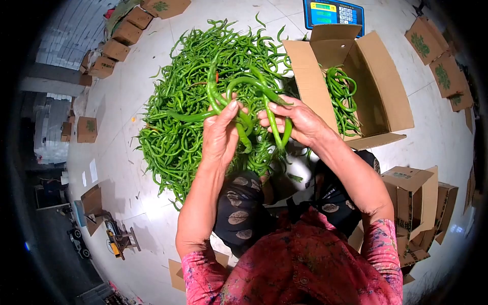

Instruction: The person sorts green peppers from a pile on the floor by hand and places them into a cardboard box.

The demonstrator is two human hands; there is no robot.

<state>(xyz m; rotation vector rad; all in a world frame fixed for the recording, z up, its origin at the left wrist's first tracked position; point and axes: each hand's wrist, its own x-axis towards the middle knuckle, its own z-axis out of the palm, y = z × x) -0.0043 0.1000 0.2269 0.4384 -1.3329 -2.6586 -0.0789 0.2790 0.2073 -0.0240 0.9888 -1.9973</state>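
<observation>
Several long green chili peppers (212,86) are gripped in my left hand (221,129), its fingers closed round them and the thumb on top. My right hand (296,120) is closed on more green chili peppers (273,119), whose ends hang below the fingers. One curved pepper arches across the gap between the two hands. Both hands are above the near part of a large heap of green chili peppers (173,147) on the floor. To the right of my right hand stands an open cardboard box (384,76) with some green chili peppers (343,96) inside it.
A blue scale display (333,13) is behind the box. Opened cartons (414,198) are stacked at my right side. More cardboard boxes line the far left (127,33) and far right (427,43). A small machine (118,239) stands on the floor at left.
</observation>
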